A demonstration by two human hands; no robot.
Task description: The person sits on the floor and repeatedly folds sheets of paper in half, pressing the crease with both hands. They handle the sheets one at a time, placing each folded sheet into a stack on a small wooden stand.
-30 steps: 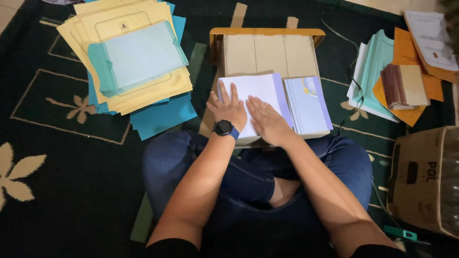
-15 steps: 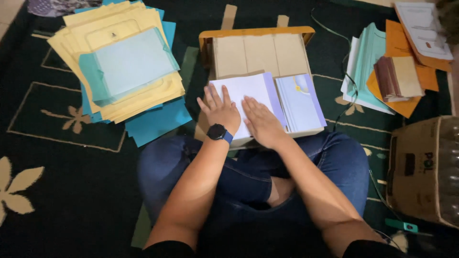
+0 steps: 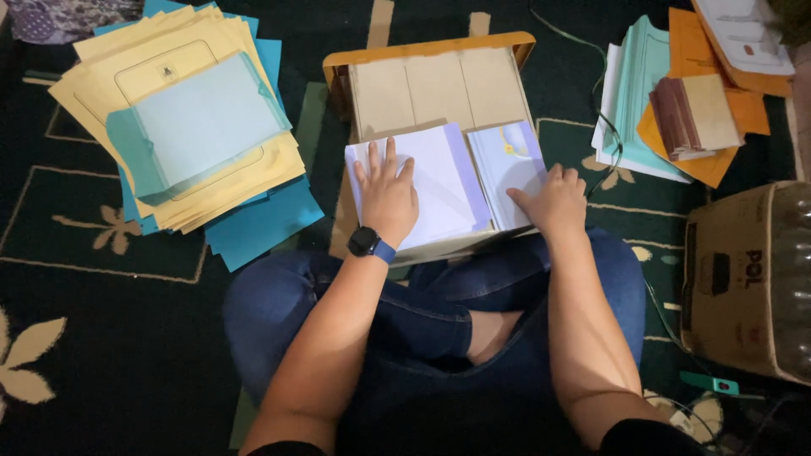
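A white sheet point(image 3: 439, 190) is seen lying on a stack of paper at the near end of an open cardboard box point(image 3: 431, 84), which rests on the floor against the crossed legs of the seated person. The left hand point(image 3: 387, 196) is laid flat on this sheet, its fingers point(image 3: 373, 160) spread wide and straight, pressing down with nothing grasped; a dark watch with a blue strap point(image 3: 365, 242) is worn on that wrist. Just beside the white sheet, to the right, a pale lilac sheet with a yellow mark point(image 3: 505, 165) is placed. Its lower right corner is covered by the right hand point(image 3: 553, 201), whose fingers are curled loosely over the edge; whether the paper is pinched or merely touched cannot be told.

Beyond the box, to the left, a fanned pile of yellow and blue folders point(image 3: 182, 127) is spread on the dark green carpet point(image 3: 84, 338), topped by a light turquoise one. To the right, well apart, turquoise and orange envelopes point(image 3: 667, 110) are heaped, with a small brown booklet stack point(image 3: 694, 116) on top. A brown carton point(image 3: 735, 279) is stood near the right knee.
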